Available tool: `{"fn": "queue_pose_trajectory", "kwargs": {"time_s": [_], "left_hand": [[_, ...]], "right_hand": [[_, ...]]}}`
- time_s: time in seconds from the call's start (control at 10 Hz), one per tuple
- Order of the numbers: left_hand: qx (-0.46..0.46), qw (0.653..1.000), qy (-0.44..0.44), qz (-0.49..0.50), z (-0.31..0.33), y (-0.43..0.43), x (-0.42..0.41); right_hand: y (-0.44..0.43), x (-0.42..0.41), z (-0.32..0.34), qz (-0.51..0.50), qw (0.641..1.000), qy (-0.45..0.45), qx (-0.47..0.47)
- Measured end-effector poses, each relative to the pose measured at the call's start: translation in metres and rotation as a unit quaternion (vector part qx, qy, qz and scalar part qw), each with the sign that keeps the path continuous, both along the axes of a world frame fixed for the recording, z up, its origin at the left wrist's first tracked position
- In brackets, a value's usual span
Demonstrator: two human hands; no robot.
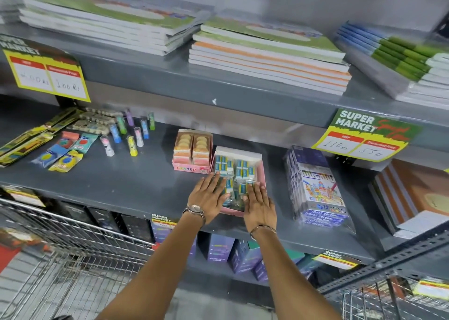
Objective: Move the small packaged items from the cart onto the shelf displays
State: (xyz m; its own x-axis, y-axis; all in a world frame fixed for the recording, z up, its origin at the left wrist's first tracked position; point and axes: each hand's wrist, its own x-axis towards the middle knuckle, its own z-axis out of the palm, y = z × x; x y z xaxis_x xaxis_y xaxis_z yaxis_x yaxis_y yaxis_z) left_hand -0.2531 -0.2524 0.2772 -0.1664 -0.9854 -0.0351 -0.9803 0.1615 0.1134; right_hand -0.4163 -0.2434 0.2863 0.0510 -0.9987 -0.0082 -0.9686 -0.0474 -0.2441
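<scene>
Hands reach together over the front lip of the grey middle shelf [136, 186]; we see both laid flat, fingers straight and loose, gripping nothing. Our left hand [209, 195] covers the near left corner of a pink tray [261, 171] filled with small blue and white eraser packs [233, 167]; our right hand [258, 204] presses on the tray's near right part. The tray sits close to the shelf's front edge, its far left corner touching a pink eraser box [192, 154]; a wrapped bundle of colour pencil packs [315, 186] lies near on the right, with a strip of bare shelf between. Left of the eraser box the shelf is open up to a cluster of small upright tubes [132, 134]. The wire cart [80, 237] stands below at lower left, its rim under the shelf edge.
</scene>
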Motion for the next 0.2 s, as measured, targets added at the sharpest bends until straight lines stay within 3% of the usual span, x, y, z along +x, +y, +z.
{"fn": "queue_pose_trajectory", "kwargs": {"time_s": [0.2], "left_hand": [[-0.082,0.995,0.054,-0.006,0.03,0.004,0.001]], "right_hand": [[0.001,0.012,0.018,0.014,0.994,-0.032,-0.105]]}}
